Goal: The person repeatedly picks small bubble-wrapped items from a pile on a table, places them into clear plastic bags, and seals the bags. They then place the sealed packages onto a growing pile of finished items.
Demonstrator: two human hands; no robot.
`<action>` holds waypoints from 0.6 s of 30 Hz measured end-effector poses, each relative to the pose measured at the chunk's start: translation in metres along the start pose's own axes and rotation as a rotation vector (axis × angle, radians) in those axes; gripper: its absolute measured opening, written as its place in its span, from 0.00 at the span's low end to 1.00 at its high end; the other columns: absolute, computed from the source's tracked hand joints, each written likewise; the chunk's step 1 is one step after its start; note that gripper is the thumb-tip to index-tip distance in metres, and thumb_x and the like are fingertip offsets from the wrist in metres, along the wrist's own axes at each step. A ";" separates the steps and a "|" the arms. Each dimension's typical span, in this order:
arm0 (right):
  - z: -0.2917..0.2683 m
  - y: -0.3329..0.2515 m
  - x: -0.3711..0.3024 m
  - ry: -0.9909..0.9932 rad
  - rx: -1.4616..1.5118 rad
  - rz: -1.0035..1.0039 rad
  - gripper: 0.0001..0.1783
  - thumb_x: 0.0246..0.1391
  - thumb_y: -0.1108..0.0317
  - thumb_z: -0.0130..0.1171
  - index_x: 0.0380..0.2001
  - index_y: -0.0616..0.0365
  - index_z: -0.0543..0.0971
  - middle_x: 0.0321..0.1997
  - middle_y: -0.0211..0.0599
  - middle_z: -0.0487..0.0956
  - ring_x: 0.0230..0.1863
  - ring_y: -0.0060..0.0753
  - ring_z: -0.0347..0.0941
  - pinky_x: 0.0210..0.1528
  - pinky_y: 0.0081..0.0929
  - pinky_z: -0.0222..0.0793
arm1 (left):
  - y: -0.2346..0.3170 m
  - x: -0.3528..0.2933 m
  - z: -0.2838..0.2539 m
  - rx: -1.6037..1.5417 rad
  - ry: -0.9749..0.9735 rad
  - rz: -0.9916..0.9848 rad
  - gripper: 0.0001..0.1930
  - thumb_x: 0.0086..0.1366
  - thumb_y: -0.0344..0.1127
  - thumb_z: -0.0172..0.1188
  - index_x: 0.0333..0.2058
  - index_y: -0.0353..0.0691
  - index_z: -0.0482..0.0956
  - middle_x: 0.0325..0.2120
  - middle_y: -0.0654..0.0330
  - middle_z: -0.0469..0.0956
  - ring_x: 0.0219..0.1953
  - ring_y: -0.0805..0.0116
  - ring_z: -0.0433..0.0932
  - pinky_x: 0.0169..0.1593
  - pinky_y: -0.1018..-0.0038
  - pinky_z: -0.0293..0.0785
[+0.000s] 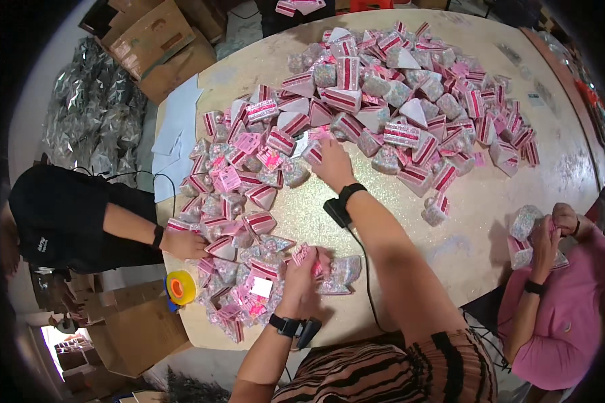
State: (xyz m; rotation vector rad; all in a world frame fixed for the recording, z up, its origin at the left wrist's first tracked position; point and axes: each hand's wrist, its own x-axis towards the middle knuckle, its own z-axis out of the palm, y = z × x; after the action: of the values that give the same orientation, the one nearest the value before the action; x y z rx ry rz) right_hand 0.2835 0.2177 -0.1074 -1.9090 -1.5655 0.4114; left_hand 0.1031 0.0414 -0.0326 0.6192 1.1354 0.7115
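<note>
A pile of toy cake slices (341, 99), pink and white with glittery sides, covers much of the table. My right hand (334, 164) reaches far into its near edge, fingers bent down beside a cake slice (312, 154) and a pink card (321, 132). What those fingers grip is hidden. Closer to me, my left hand (304, 277) is closed round a pink printed card (300, 253). A glittery slice in clear wrapping (339, 275) lies just right of it. Several pink cards and a white label (261, 287) rest among the slices to its left.
A person's hand (185, 244) rests on slices at the left. On the right, a person in pink (565, 316) handles wrapped slices (526, 221). A yellow tape roll (181, 287) sits at the left edge. A black cable (368, 282) runs from my right wrist.
</note>
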 end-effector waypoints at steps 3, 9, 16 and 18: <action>-0.041 -0.024 -0.033 -0.150 0.504 0.017 0.36 0.36 0.59 0.66 0.48 0.65 0.65 0.41 0.52 0.73 0.45 0.52 0.71 0.49 0.38 0.67 | 0.005 0.010 -0.010 -0.064 0.045 -0.043 0.21 0.68 0.47 0.44 0.42 0.31 0.71 0.26 0.56 0.77 0.21 0.71 0.74 0.26 0.76 0.72; -0.131 -0.059 -0.125 -0.930 0.686 -0.261 0.35 0.33 0.66 0.66 0.48 0.62 0.65 0.38 0.39 0.73 0.43 0.28 0.70 0.48 0.26 0.65 | 0.023 0.024 -0.008 -0.480 -0.128 -0.227 0.29 0.67 0.55 0.42 0.51 0.31 0.67 0.41 0.51 0.76 0.38 0.64 0.78 0.41 0.70 0.76; -0.128 -0.054 -0.127 -1.013 0.551 -0.567 0.36 0.33 0.62 0.67 0.50 0.60 0.67 0.46 0.47 0.71 0.49 0.44 0.68 0.51 0.34 0.63 | 0.014 0.015 -0.011 -0.374 -0.133 -0.220 0.19 0.63 0.33 0.53 0.52 0.32 0.68 0.45 0.52 0.74 0.44 0.62 0.76 0.46 0.69 0.75; -0.138 -0.056 -0.124 -1.125 0.633 -0.517 0.35 0.35 0.64 0.67 0.50 0.59 0.68 0.47 0.45 0.72 0.48 0.40 0.68 0.50 0.32 0.64 | 0.018 0.009 -0.003 -0.332 -0.085 -0.113 0.20 0.60 0.27 0.54 0.51 0.31 0.68 0.41 0.50 0.76 0.40 0.62 0.77 0.43 0.71 0.76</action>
State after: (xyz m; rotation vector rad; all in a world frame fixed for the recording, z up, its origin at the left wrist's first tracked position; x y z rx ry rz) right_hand 0.2929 0.0673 0.0150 -0.6838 -2.1058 1.6755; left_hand 0.0995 0.0601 -0.0255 0.2995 0.9393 0.7491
